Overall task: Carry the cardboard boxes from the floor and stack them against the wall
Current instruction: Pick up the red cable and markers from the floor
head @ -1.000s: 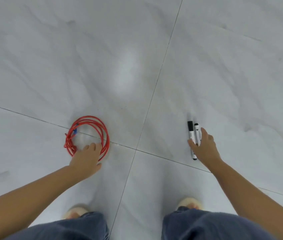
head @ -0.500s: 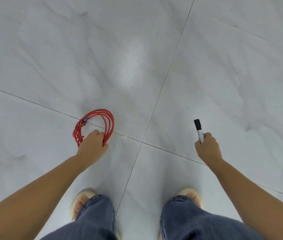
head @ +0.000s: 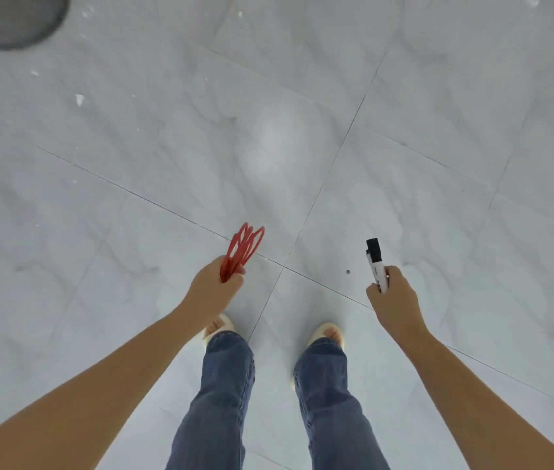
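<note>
No cardboard box or wall shows in the head view. My left hand grips a coiled red cable, lifted off the floor with the coil sticking up and forward. My right hand holds white markers with black caps, their caps pointing away from me. Both hands hang above the grey marble floor tiles, in front of my jeans and light slippers.
A dark round mesh object, blurred, sits at the top left corner. Small white scraps lie scattered on the floor near it. A tiny dark dot marks the tile near my right hand.
I have risen from a crouch. The red cable and the markers, which lay on the floor, are lifted in my hands. The view has pulled back and a round object appeared top left.
</note>
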Motion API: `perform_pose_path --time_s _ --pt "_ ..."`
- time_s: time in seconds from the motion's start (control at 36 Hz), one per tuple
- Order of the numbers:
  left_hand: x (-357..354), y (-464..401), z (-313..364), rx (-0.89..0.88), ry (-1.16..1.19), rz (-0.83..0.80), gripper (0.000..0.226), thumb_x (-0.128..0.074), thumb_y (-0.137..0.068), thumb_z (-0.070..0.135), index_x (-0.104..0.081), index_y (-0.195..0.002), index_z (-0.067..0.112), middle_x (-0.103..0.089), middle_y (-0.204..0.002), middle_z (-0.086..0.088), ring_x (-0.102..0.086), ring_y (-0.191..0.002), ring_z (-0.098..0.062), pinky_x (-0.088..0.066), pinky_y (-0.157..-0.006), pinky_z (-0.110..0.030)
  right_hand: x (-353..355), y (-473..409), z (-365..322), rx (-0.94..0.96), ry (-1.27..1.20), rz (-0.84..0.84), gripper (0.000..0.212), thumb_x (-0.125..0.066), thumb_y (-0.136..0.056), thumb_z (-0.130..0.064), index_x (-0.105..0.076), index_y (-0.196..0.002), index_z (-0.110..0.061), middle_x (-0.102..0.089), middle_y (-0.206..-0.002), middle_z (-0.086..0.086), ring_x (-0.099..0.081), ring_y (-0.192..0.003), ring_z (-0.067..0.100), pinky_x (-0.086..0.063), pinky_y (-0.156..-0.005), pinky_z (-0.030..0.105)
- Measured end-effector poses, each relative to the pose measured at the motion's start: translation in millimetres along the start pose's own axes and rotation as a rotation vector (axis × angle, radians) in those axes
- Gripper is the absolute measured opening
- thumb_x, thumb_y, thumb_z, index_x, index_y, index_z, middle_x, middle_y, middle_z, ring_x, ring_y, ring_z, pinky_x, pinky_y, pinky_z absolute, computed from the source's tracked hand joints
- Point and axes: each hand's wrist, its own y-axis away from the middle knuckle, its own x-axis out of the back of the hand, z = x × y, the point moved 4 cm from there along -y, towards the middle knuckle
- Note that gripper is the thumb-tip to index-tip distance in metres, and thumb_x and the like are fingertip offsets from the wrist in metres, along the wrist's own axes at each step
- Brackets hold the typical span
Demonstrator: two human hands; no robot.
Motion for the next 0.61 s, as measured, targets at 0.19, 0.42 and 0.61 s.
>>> perform_pose_path --time_s 0.19,0.42,0.61 --pt "71.8 121.7 71.7 -0.022 0.098 0.065 0.014 -0.049 -0.097 0.016 -0.053 -0.086 0.023 -0.057 -0.074 0.0 -0.056 -0.068 -0.014 -0.047 -0.058 -0.015 68.7 114.0 -85.9 0.112 -0.08 -0.004 0.008 -0.051 -0.094 -0.018 -0.048 -0.101 -0.014 -0.048 -0.075 -0.001 -0.043 -0.061 0.014 -0.033 -0.054 0.025" --pt "134.9 224.3 92.1 -0.083 0.13 0.211 0.006 -0.049 -0.097 0.022 -0.052 -0.103 0.02 -0.06 -0.085 0.004 -0.058 -0.073 -0.009 -0.042 -0.058 -0.011 105.8 212.9 -146.8 0.208 -0.178 0.044 0.008 -0.053 -0.094 -0.023 -0.049 -0.101 -0.02 -0.053 -0.074 0.001 -0.048 -0.061 0.016 -0.042 -0.052 0.024" --pt "179.6 297.0 68.8 -0.108 0.193 0.325 0.016 -0.045 -0.095 0.031 -0.051 -0.108 0.023 -0.058 -0.089 0.014 -0.06 -0.08 -0.01 -0.044 -0.068 -0.014 95.9 269.1 -168.9 0.222 -0.185 0.06 0.02 -0.05 -0.096 -0.033 -0.047 -0.112 -0.02 -0.056 -0.082 0.002 -0.054 -0.063 0.014 -0.045 -0.054 0.021"
